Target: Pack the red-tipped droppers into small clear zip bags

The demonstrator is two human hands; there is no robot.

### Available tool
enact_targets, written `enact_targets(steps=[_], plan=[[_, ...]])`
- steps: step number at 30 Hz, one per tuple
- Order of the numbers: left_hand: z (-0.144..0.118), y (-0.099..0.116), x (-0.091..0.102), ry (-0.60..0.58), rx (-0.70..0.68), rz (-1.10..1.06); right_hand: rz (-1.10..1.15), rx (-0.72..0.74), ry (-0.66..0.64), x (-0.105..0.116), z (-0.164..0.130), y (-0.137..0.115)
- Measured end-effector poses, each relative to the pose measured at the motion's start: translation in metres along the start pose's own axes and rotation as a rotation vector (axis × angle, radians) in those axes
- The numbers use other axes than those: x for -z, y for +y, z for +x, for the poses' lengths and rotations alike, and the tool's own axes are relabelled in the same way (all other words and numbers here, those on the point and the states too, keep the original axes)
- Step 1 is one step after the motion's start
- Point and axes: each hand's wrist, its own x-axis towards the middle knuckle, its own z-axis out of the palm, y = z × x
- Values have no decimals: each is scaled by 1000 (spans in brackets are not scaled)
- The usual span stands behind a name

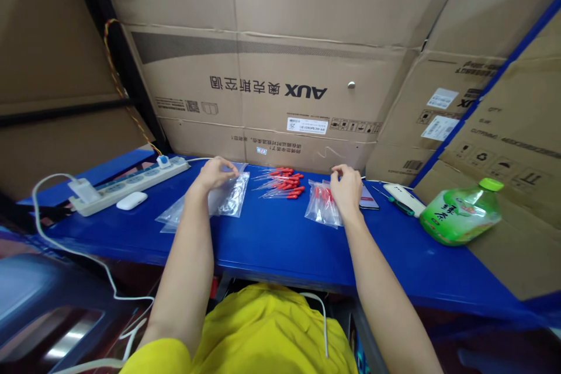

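Note:
My left hand (214, 175) is over a stack of flat clear plastic bags (232, 198), fingers bent and pinched at the upper edge of the top bag. My right hand (347, 190) rests at the right side of the clear bags holding red-capped pieces (319, 204), its thumb and forefinger closed together at their upper edge. The palm hides part of these bags. Between my hands lies a loose pile of thin clear tubes with red caps (289, 183), the caps pointing right. Neither hand touches the pile.
On the blue table (267, 245), a white power strip (131, 184) and white case (132, 201) lie left. To the right are a phone (369, 197), a green-and-white tool (401, 198) and a green bottle (460, 213) on its side. Cardboard (272, 64) walls the back.

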Motion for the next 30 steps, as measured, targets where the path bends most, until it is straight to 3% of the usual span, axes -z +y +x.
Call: enact_targets(steps=[5, 7, 12, 15, 18, 21, 23, 26, 30], plan=[[-1, 38, -8, 21, -325, 38, 323, 193, -117, -16, -12, -22], [-3, 53, -16, -23, -432, 7, 445, 244, -185, -20, -19, -32], [-7, 83, -42, -149, -667, -116, 756, 167, -463, -26, -35, -50], [-13, 97, -55, -141, -737, -165, 836, 147, -533, -31, -39, -53], [-22, 109, -63, -60, -704, -177, 883, 87, -438, -37, -39, -53], [-30, 119, -69, 52, -588, -182, 909, 35, -296, -36, -39, -53], [-33, 123, -73, 60, -516, -183, 890, 44, -231, -32, -39, -55], [-36, 127, -80, 16, -438, -223, 790, 128, -227, -25, -43, -59], [-36, 127, -84, 55, -376, -260, 726, 233, -267, -20, -47, -65]])
